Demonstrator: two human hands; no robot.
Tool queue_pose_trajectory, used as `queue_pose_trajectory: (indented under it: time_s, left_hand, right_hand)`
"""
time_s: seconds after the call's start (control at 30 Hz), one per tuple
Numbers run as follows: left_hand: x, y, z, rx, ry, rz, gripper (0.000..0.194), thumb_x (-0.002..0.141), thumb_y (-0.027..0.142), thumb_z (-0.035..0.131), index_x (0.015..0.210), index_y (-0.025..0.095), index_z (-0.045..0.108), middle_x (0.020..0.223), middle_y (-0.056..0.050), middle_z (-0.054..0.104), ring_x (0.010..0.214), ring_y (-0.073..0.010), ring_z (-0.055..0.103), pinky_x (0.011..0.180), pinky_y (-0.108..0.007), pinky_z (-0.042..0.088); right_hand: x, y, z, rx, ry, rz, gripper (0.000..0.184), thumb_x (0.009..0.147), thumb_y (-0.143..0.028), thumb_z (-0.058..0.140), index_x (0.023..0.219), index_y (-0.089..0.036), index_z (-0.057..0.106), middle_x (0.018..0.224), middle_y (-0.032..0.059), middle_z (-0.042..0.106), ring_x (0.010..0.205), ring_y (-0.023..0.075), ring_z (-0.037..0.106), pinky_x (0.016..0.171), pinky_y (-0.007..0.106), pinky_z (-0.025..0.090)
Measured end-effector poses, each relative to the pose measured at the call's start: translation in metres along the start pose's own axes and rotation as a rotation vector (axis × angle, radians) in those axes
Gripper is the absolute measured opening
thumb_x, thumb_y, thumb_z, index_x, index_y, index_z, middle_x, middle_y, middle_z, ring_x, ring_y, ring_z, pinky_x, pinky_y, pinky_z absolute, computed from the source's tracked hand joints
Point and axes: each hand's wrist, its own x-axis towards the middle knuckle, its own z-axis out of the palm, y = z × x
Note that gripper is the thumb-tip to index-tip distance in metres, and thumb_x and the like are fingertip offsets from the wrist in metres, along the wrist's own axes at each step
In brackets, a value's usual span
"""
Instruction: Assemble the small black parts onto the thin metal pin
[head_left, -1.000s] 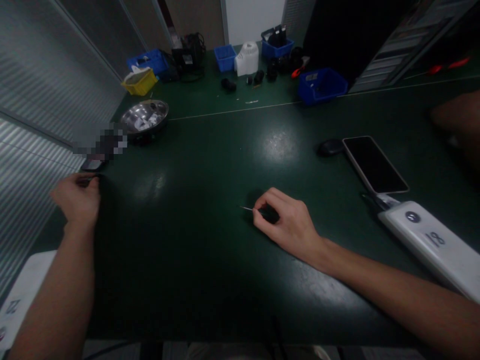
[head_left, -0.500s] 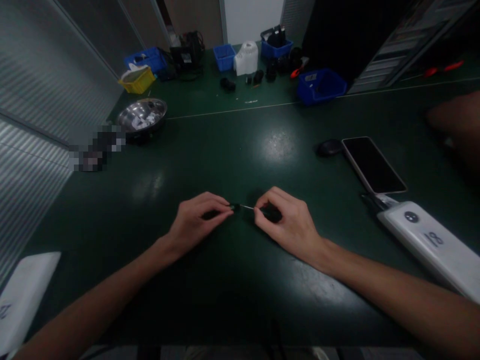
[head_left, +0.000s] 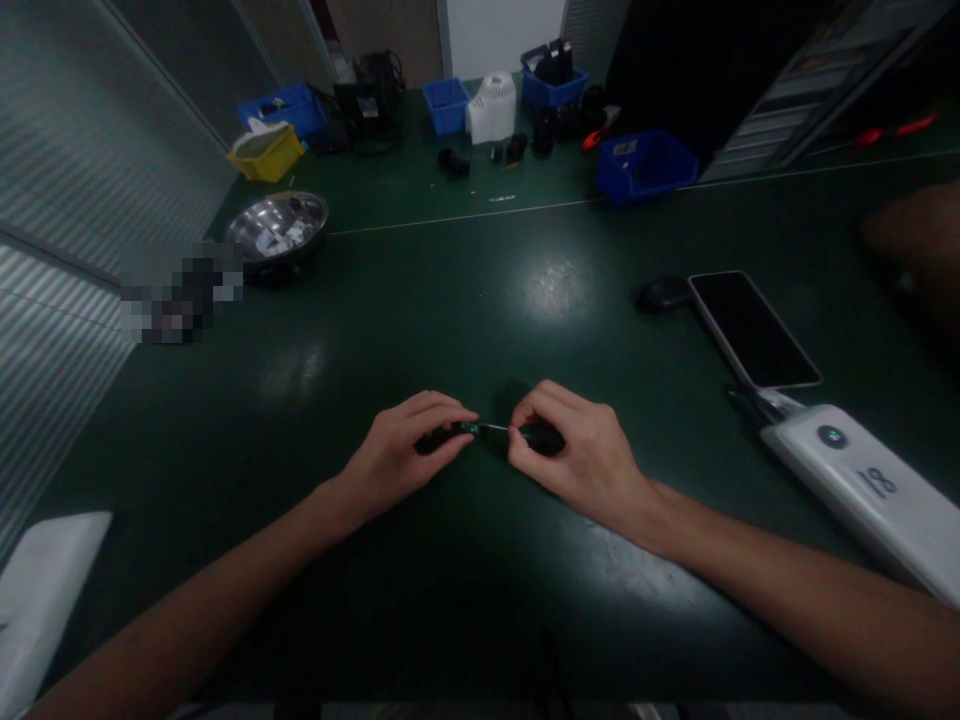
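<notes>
Between the fingertips of my left hand (head_left: 409, 440) is a small dark piece with green on it, which looks like a little circuit board (head_left: 470, 428). My thumb and fingers pinch it from the left. My right hand (head_left: 574, 435) pinches a thin silvery rod (head_left: 493, 428) that points left. The rod's tip meets the right end of the small board, or comes very close; I cannot tell which. What the rod belongs to is hidden by my right fingers. Both hands are low over the middle of the green table (head_left: 405, 320).
To the right lie a phone (head_left: 754, 330), a black mouse-like object (head_left: 664, 294) and a white power bank (head_left: 870, 480). Another person's arm (head_left: 915, 240) is at the far right. A metal bowl (head_left: 277, 225) stands left; blue bins (head_left: 646, 168) and a yellow bin (head_left: 266, 152) stand farther back.
My left hand has shifted slightly right and down, and the board's green face shows more clearly. The gap between my hands is a little smaller. The view has shifted slightly.
</notes>
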Motion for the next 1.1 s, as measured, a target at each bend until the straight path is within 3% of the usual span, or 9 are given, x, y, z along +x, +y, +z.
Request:
queue_pose_trajectory:
  time_s: [0.5, 0.87, 1.1]
  left_hand:
    - [0.0018, 0.0004, -0.0016, -0.018, -0.004, 0.041, 0.023, 0.096, 0.020, 0.066, 0.118, 0.018, 0.070, 0.114, -0.007, 0.068, 0.104, -0.0153, 0.065, 0.091, -0.028, 0.056]
    - [0.0029, -0.0005, -0.0042, -0.123, 0.006, 0.087, 0.021, 0.093, 0.017, 0.069, 0.114, 0.017, 0.073, 0.111, -0.006, 0.073, 0.103, -0.0148, 0.069, 0.093, -0.028, 0.058]
    - [-0.0011, -0.0019, 0.0039, 0.090, -0.002, 0.230, 0.028, 0.094, 0.014, 0.067, 0.122, 0.016, 0.070, 0.112, -0.007, 0.070, 0.099, -0.0145, 0.066, 0.084, -0.027, 0.057]
  right_hand:
    - [-0.0027, 0.0017, 0.0036, -0.073, -0.009, -0.036, 0.007, 0.091, -0.025, 0.060, 0.090, -0.020, 0.064, 0.088, 0.0002, 0.061, 0.069, 0.0113, 0.056, 0.063, 0.025, 0.042]
    - [-0.0012, 0.0009, 0.0030, 0.046, -0.005, -0.107, 0.006, 0.092, -0.022, 0.059, 0.092, -0.018, 0.063, 0.089, 0.0007, 0.059, 0.072, 0.0106, 0.056, 0.063, 0.024, 0.042]
    - [-0.0037, 0.0021, 0.0067, -0.088, -0.067, -0.167, 0.008, 0.095, -0.023, 0.055, 0.097, -0.019, 0.062, 0.093, 0.0008, 0.058, 0.072, 0.0107, 0.055, 0.061, 0.025, 0.040]
